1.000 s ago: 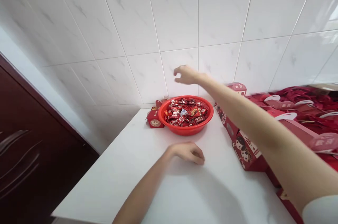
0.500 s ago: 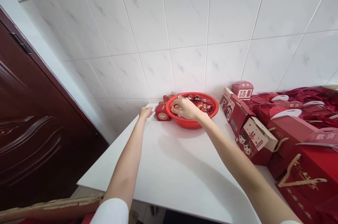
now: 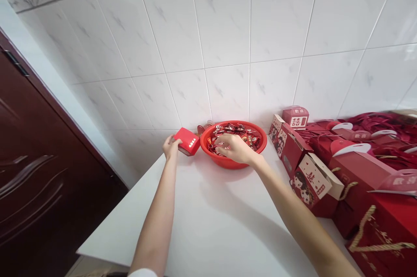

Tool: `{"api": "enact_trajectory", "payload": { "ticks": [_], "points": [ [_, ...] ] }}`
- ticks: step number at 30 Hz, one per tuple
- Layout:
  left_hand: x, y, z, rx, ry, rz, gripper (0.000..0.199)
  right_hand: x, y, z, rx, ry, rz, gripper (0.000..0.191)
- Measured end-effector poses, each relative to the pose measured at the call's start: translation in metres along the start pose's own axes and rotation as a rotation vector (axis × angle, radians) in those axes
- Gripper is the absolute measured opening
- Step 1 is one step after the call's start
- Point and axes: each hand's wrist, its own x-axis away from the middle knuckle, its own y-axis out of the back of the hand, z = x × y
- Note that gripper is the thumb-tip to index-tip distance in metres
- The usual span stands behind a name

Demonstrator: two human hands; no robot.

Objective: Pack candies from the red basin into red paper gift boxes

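My left hand [image 3: 171,146] grips the left side of a small red box [image 3: 187,141], which is tilted above the far left part of the white table [image 3: 208,216]. Just right of it stands a red plastic basket [image 3: 228,164] full of wrapped candies [image 3: 256,141]. Over the candies is my right hand [image 3: 237,148], its fingers curled downward and closed together. Whatever those fingers hold, if anything, is too small to make out.
Red and pink gift boxes [image 3: 355,161], some with rope handles, crowd the right side. A small double-happiness box [image 3: 296,118] stands near the tiled wall [image 3: 224,20]. At the left is a dark red door [image 3: 48,181].
My left hand has taken hold of the small red box and tilted it up off the table. My right hand remains over the basket. The view has shifted slightly.
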Motion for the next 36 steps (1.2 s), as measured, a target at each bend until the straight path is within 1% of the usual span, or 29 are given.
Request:
{"api": "enact_trajectory", "payload": {
  "ticks": [1, 2, 3, 5, 7, 9, 11, 13, 15, 18, 19, 21, 23, 24, 27, 28, 30, 32, 34, 36],
  "points": [
    [0.003, 0.008, -0.007, 0.041, -0.063, 0.028, 0.022, 0.0, -0.003, -0.002, -0.039, -0.001, 0.008, 0.018],
    [0.008, 0.017, -0.015, 0.084, -0.134, 0.093, 0.017, -0.001, -0.006, -0.003, -0.086, -0.003, 0.009, 0.02],
    [0.013, 0.026, -0.023, 0.114, -0.197, 0.195, 0.013, -0.002, -0.008, -0.004, -0.143, -0.005, 0.0, 0.023],
    [0.029, 0.04, -0.042, 0.118, -0.306, 0.42, 0.01, -0.001, -0.011, -0.003, -0.267, -0.006, -0.052, 0.033],
    [0.048, 0.048, -0.06, 0.09, -0.461, 0.596, 0.011, 0.001, -0.009, 0.0, -0.365, -0.008, -0.091, 0.044],
    [0.069, 0.048, -0.075, 0.027, -0.589, 0.804, 0.017, 0.007, -0.002, 0.005, -0.383, -0.017, -0.086, 0.047],
    [0.086, 0.041, -0.086, -0.016, -0.698, 0.981, 0.02, 0.015, 0.011, 0.01, -0.316, -0.015, -0.044, 0.043],
    [0.1, 0.032, -0.09, -0.033, -0.775, 1.096, 0.02, 0.024, 0.025, 0.015, -0.206, 0.004, 0.039, 0.038],
    [0.11, 0.021, -0.09, -0.025, -0.824, 1.156, 0.02, 0.033, 0.039, 0.016, -0.078, -0.026, 0.153, 0.04],
    [0.119, 0.008, -0.086, 0.024, -0.879, 1.194, 0.017, 0.043, 0.056, 0.013, 0.092, -0.195, 0.297, 0.05],
    [0.121, 0.006, -0.085, 0.029, -0.89, 1.206, 0.017, 0.046, 0.06, 0.011, 0.131, -0.254, 0.323, 0.049],
    [0.123, 0.003, -0.084, -0.001, -0.89, 1.236, 0.016, 0.05, 0.066, 0.007, 0.176, -0.315, 0.32, 0.042],
    [0.123, 0.003, -0.083, -0.077, -0.859, 1.301, 0.015, 0.052, 0.07, 0.005, 0.181, -0.303, 0.282, 0.042],
    [0.123, 0.004, -0.082, -0.123, -0.828, 1.352, 0.013, 0.051, 0.071, 0.004, 0.173, -0.282, 0.276, 0.043],
    [0.127, 0.005, -0.079, -0.26, -0.696, 1.526, 0.015, 0.047, 0.068, 0.002, 0.146, -0.234, 0.339, 0.042],
    [0.13, 0.005, -0.078, -0.308, -0.664, 1.553, 0.017, 0.044, 0.064, 0.001, 0.141, -0.235, 0.363, 0.04],
    [0.138, 0.001, -0.074, -0.423, -0.646, 1.528, 0.026, 0.039, 0.055, -0.002, 0.131, -0.249, 0.392, 0.035],
    [0.147, -0.003, -0.07, -0.555, -0.674, 1.453, 0.035, 0.034, 0.046, -0.006, 0.132, -0.267, 0.415, 0.032],
    [0.153, -0.006, -0.066, -0.668, -0.693, 1.389, 0.037, 0.03, 0.04, -0.011, 0.145, -0.275, 0.452, 0.028],
    [0.155, -0.007, -0.064, -0.736, -0.697, 1.366, 0.037, 0.028, 0.037, -0.014, 0.151, -0.269, 0.49, 0.023]
  ]
}}
